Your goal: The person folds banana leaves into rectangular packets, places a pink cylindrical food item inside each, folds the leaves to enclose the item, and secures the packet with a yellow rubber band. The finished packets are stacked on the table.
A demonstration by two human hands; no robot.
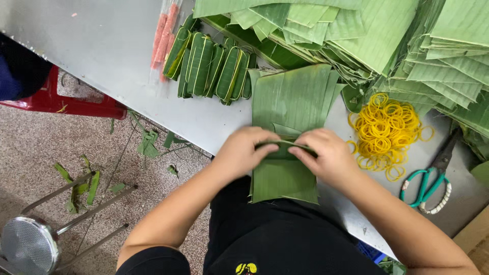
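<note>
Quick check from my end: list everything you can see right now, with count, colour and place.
banana leaf sheets: one stack, green, under both hands
leaf piles: several, green, table's far side
wrapped leaf parcels: about seven, green, far left of the table
rubber bands: one heap, yellow, right of the stack
scissors: one, teal handles, table's right end
table: one, grey metal
stool: one, red, floor at left
metal stool: one, silver, bottom left
left hand: folding a leaf
right hand: same fold

Both hands, left (242, 151) and right (326, 155), meet with fingers curled inward.
</note>
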